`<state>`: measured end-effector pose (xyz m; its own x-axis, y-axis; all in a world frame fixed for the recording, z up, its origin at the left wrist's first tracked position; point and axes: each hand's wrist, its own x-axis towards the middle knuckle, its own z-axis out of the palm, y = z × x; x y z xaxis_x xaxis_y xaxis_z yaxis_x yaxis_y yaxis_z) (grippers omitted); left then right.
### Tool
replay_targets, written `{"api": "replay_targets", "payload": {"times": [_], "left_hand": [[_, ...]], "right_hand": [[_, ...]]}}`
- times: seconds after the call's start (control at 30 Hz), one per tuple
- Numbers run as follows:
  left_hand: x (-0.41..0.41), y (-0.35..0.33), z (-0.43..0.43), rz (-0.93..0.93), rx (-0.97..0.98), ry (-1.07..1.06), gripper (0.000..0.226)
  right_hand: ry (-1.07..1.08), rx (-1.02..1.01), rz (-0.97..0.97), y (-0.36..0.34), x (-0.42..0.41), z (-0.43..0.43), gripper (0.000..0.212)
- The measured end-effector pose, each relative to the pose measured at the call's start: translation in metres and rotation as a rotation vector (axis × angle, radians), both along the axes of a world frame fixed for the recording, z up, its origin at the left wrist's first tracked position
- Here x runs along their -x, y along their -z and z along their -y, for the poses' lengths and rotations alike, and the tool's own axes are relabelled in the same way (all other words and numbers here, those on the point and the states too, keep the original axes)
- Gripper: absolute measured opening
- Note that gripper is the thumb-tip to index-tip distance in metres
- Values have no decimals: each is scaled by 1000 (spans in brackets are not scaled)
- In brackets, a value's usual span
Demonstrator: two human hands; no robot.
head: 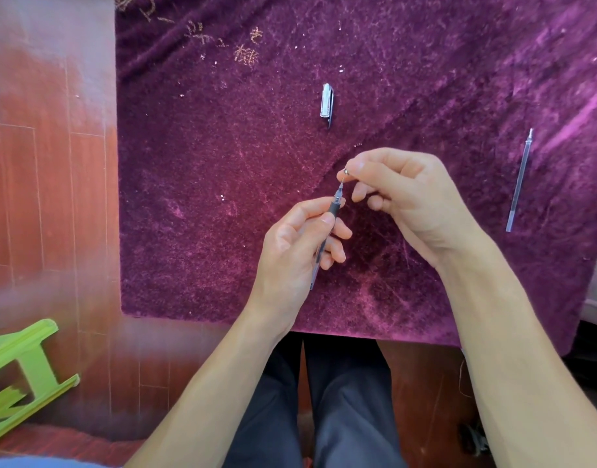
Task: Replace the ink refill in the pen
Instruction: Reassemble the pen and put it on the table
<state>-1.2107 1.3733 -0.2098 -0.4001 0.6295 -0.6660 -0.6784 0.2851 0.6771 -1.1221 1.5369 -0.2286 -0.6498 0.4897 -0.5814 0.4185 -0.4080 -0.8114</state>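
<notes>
The pen (327,231) is gripped in the closed left hand (297,244), tip pointing far, so its nose can be fitted. The right hand (402,197) pinches a small tip piece (345,171) just over it. A loose refill (520,180) lies right; the cap (326,103) far.

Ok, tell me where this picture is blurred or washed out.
Head view: the left edge over the wooden floor is smeared and hazy; the green stool is soft; the purple cloth glares pale at upper right; the hands and pen stay sharp.
</notes>
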Motion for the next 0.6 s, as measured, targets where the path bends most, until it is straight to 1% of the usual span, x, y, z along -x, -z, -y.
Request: {"api": "replay_targets", "payload": {"times": [0.13,0.23,0.33,0.47,0.6], "left_hand": [[-4,0,1,-2,-2,1,28],[-6,0,1,2,-6,2,27],[-7,0,1,-5,-1,3,27],[-9,0,2,-10,1,2,27],[-11,1,2,-15,7,3,29]], "right_hand": [[-19,6,-7,-2,-2,-1,15],[-34,-3,10,-3,-3,-2,12],[-99,-24,32,-3,-6,-6,15],[-170,-46,4,-6,-8,-10,18],[-235,-90,-11,-7,-9,-12,9]]}}
